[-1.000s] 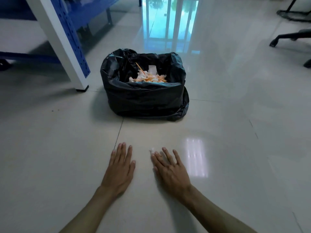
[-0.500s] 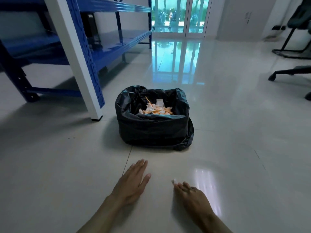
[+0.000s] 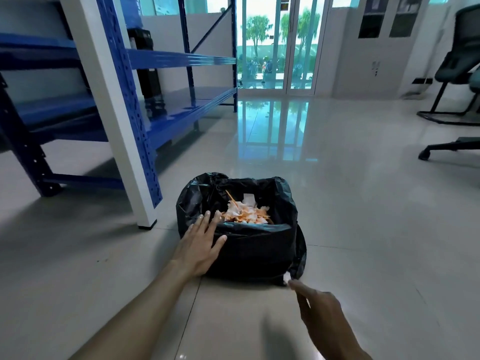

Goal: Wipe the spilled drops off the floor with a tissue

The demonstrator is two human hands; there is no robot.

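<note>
The floor [image 3: 363, 255] is glossy, smooth pale tile, mirror-like at upper centre where it reflects the glass doors [image 3: 278, 42]. The bin bag [image 3: 259, 250] at centre is thin black plastic, crinkled, with a dull sheen along its folds. Inside it lies crumpled white and orange paper [image 3: 246, 214], matt and soft-looking. The rack [image 3: 135, 100] at upper left is painted metal, its blue shelves shiny and smooth and its near upright perforated with a white face. The chair [image 3: 465, 55] at the upper right has a mesh-like dark back on a black frame.
</note>
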